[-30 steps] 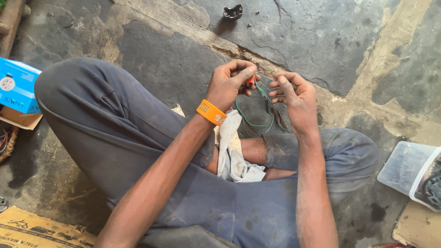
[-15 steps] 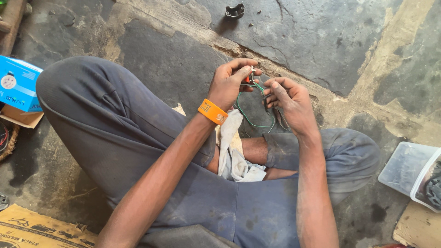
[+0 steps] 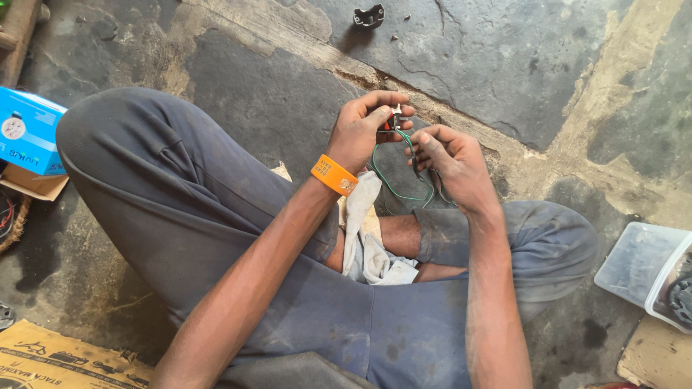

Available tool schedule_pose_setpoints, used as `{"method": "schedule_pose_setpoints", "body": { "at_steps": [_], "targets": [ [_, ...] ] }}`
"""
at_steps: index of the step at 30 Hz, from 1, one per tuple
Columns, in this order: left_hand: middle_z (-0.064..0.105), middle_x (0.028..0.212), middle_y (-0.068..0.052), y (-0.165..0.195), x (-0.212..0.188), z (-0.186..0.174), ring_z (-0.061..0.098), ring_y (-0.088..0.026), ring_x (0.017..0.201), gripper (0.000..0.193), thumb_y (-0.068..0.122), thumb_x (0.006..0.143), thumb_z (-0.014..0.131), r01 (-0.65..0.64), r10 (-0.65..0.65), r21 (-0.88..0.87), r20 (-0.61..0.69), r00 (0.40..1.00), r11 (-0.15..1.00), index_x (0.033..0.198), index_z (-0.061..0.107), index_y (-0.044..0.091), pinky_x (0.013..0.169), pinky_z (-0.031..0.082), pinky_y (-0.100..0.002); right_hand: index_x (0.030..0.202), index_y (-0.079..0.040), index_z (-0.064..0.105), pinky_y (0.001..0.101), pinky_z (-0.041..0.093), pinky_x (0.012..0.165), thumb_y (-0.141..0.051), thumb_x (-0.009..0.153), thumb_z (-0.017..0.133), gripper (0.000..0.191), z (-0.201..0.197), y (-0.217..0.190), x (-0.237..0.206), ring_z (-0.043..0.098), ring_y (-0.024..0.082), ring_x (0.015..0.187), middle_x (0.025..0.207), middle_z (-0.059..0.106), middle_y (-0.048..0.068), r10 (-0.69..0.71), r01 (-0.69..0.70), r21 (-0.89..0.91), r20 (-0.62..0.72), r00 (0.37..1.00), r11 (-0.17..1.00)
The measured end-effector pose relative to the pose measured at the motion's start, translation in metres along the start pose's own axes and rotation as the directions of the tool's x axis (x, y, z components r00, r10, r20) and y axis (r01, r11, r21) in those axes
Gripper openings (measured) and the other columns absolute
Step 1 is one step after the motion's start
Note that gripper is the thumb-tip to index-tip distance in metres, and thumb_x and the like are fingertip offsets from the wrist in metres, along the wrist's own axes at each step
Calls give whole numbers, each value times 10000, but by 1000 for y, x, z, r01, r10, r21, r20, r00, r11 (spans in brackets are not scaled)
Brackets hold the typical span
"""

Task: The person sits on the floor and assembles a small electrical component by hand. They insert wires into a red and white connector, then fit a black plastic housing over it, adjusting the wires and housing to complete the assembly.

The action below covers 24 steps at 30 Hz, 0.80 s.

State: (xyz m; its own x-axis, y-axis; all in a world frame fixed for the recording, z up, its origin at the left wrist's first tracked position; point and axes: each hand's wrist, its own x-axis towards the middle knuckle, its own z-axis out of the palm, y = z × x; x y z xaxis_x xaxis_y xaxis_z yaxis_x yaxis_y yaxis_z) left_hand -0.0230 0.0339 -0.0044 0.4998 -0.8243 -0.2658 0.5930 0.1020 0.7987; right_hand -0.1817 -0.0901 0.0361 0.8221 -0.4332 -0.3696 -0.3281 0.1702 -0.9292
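Seen from above, sitting cross-legged on a cracked stone floor (image 3: 504, 65) in dusty grey trousers (image 3: 216, 216). Left hand (image 3: 364, 130) raised over the lap, fingers curled and pinching a small red and metal part (image 3: 393, 119) between thumb and fingertips, an orange wristband (image 3: 334, 175) around the wrist just below. Right hand (image 3: 450, 162) close beside it, nearly touching, fingers bent and gripping thin wires (image 3: 404, 176), one green and one darker, which loop down from between the two hands and hang over the ankles. Exact join between wires and part too small to make out. Directly beneath the left wrist, a grubby white rag (image 3: 364, 238) lying across the crossed legs. Beyond the fingertips, well apart on the floor, a small dark metal bracket (image 3: 368, 16) with a few tiny bits scattered near it. Far out past the left elbow, a blue cardboard box (image 3: 29, 133) resting on brown card. Out past the right forearm, a clear plastic tub (image 3: 634, 263) holding dark contents, with its lid leaning alongside. Near the left elbow, at the bottom corner, a flattened piece of printed cardboard (image 3: 65, 356).
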Motion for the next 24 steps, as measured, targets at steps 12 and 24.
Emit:
{"method": "schedule_pose_setpoints", "body": {
  "at_steps": [12,24],
  "targets": [
    [757,969,-66,5,-1,2,717,-102,828,229,179,937,713,-51,60,51,-185,981,997,1110,693,30,642,603,-262,1110,5,665,242,557,752,-181,1062,616,198,1,-4,-2,660,82,821,919,708,36,22,-22,66,3,1000,998],
    [750,892,-21,25,-7,1,706,-80,796,172,174,889,808,-142,171,143,-216,961,980,984,714,65,675,574,-251,1117,18,652,243,558,761,-149,1049,626,183,0,-3,-1,674,99,838,932,708,47,-4,4,6,-18,1000,1000]
  ]
}}
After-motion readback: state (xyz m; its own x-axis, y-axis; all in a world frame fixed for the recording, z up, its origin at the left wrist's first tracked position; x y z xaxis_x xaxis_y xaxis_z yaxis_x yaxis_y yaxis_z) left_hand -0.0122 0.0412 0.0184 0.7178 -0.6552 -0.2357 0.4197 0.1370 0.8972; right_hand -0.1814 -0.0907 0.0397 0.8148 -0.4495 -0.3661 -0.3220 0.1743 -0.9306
